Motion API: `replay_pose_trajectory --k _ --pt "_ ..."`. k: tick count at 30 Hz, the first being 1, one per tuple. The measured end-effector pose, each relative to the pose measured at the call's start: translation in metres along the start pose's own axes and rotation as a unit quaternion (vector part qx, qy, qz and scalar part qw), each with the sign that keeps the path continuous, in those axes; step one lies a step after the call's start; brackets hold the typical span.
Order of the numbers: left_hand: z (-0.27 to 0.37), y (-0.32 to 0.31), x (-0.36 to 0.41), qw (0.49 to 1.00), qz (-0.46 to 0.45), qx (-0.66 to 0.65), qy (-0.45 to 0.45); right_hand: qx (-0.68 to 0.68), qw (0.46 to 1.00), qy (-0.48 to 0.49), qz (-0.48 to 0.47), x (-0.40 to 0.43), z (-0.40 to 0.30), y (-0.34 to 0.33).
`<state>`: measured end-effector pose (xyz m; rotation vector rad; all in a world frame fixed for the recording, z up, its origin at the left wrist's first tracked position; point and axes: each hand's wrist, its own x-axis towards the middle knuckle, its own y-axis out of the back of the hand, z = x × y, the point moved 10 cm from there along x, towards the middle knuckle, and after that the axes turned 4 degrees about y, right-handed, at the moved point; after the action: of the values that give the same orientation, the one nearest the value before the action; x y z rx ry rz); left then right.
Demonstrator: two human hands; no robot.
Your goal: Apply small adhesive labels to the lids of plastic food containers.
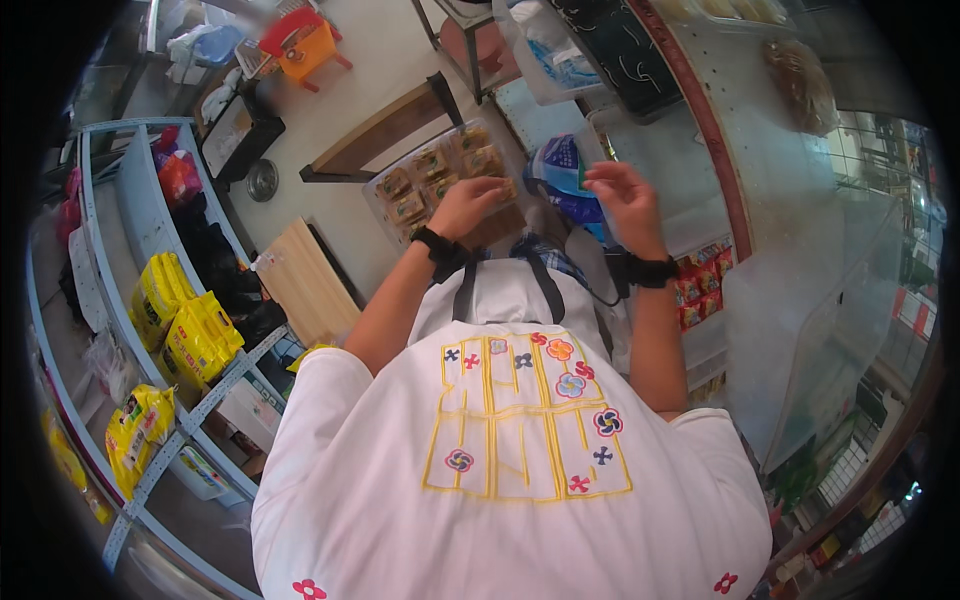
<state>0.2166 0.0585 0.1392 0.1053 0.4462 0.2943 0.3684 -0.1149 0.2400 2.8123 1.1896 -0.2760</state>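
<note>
My left hand [469,206] is above a clear plastic tray [380,210] of wrapped snack packs [431,163]. Its fingers point right and nothing shows in them; the palm side is hidden. To its right, my right hand [628,201] is raised with loosely bent fingers, beside a blue and purple plastic package [559,176]. A small green patch shows by those fingertips, and I cannot tell whether they touch it. Black bands circle both wrists. Below the tray, a brown surface [495,226] shows near my knees.
A brown wooden stool [382,127] stands beyond the tray. At left, a blue metal shelf [169,240] holds yellow bags [199,337]; a wooden board [307,281] leans near it. Right of me runs a red-edged counter [724,161], with red packets [701,285] below. An orange child's chair [307,56] stands farther off.
</note>
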Motion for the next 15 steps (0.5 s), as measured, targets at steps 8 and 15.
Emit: replay_pose_trajectory --k 8,15 --pt "0.080 -0.046 0.014 0.995 -0.051 0.085 -0.029 -0.213 0.974 -0.067 0.035 0.012 0.016 0.108" --pt "0.154 -0.094 0.037 0.982 -0.029 0.090 -0.166 -0.176 0.960 -0.184 -0.117 0.052 0.136 0.119"
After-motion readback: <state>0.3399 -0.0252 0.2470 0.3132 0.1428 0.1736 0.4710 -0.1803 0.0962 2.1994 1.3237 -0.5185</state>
